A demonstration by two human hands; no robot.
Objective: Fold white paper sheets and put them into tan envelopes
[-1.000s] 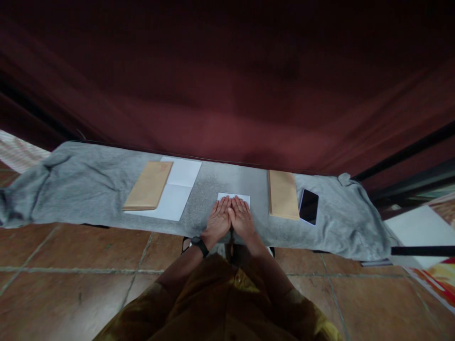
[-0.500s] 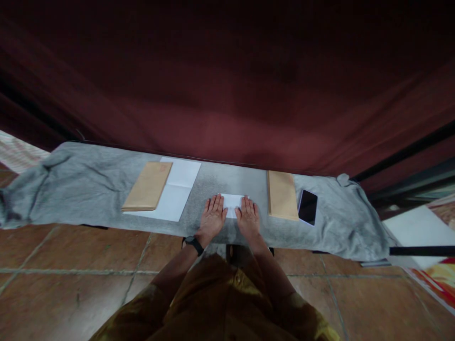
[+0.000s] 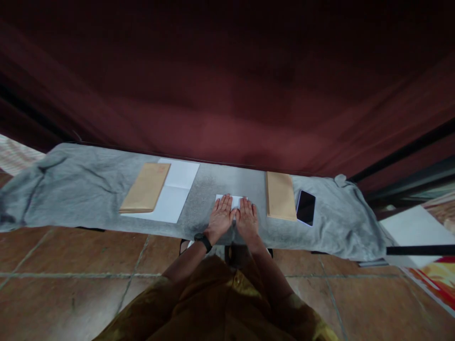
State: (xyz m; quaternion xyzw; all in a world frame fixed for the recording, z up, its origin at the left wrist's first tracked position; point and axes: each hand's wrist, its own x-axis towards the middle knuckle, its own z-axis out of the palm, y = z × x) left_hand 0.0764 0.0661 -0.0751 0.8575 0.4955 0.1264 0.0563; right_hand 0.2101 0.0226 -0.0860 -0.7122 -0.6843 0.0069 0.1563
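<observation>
A small folded white paper [image 3: 235, 202] lies on the grey cloth [image 3: 209, 182], partly covered by both hands. My left hand [image 3: 221, 217], with a dark watch at its wrist, rests flat on the paper's left part. On the paper's right part lies my right hand [image 3: 248, 219], its fingers stretched forward. The thumbs are close together over the paper's near side. Neither hand grips anything.
To the left, brown envelopes [image 3: 145, 188] overlap a creased white sheet [image 3: 177, 189]. More brown envelopes [image 3: 280, 195] lie at the right, beside a dark-screened phone [image 3: 306, 208]. A dark red fabric [image 3: 227, 123] rises behind the cloth-covered surface.
My left hand has slid right across the small paper, closer to my right hand, and covers more of it. The view has shifted slightly.
</observation>
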